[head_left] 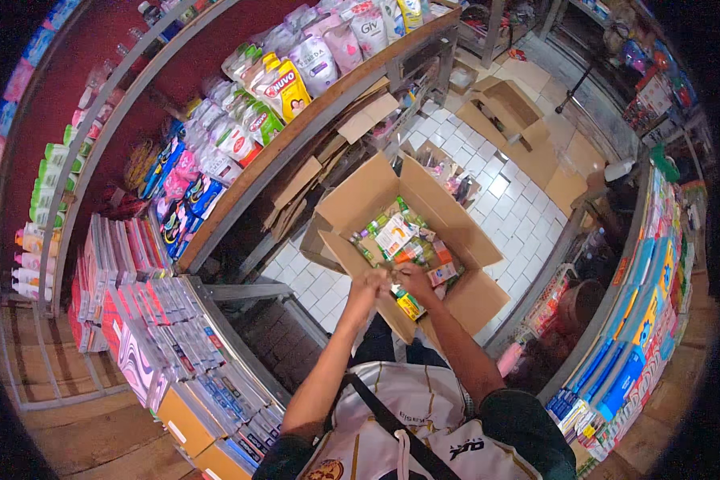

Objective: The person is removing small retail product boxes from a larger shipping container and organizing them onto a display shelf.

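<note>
Both hands are close together over the near side of an open cardboard box (pixel 464 228) on the floor in front of me. My left hand (pixel 368 290) is closed, fingers curled toward the other hand. Beside it, my right hand (pixel 415 282) is closed too, its fingertips almost meeting the left's. Whatever is pinched between them is too small and blurred to make out. Inside the box lie several small packages: a white and orange packet (pixel 396 234), an orange carton (pixel 442 254) and green-capped bottles. A yellow and green package (pixel 409 305) sits just below my hands.
A wooden-edged shelf (pixel 328 90) with refill pouches runs along the left. Stacked notebooks (pixel 176 336) stand at lower left. To the right is a rack of colourful packs (pixel 628 372). Another open carton (pixel 510 108) sits farther back on the tiled floor (pixel 528 212).
</note>
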The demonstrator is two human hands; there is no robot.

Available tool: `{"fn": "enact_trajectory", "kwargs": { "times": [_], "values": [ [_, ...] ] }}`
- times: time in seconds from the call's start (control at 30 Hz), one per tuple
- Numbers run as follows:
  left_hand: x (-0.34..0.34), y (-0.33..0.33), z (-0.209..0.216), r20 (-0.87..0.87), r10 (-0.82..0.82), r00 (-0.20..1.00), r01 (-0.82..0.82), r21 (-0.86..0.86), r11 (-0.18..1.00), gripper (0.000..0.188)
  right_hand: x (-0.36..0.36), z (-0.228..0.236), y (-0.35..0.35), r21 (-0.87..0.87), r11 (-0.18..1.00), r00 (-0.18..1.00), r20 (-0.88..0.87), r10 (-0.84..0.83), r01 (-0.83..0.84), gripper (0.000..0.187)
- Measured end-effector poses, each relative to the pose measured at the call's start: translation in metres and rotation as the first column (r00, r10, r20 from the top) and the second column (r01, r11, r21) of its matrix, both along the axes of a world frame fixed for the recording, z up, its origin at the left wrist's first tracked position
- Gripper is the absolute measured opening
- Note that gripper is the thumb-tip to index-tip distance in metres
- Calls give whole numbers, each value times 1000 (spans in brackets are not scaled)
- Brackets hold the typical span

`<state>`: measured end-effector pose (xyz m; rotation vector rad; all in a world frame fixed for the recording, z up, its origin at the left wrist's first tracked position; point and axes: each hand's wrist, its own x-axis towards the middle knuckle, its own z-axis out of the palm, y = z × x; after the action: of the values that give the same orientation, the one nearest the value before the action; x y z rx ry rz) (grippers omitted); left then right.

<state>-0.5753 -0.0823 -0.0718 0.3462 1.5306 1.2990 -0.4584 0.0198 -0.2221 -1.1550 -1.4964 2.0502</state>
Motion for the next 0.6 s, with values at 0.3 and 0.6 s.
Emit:
{"fn": "enact_trajectory", "kwargs": {
  "times": [0.3, 0.6],
  "values": [
    [-85, 103, -169, -143, 250, 958, -288, -422, 860, 39, -100, -105, 21, 396, 886, 954, 261, 145, -243, 31],
    [-100, 121, -290, -437, 303, 847, -500, -461, 733, 42, -170, -178, 51, 194, 942, 950, 203, 236, -275, 42]
  ]
}}
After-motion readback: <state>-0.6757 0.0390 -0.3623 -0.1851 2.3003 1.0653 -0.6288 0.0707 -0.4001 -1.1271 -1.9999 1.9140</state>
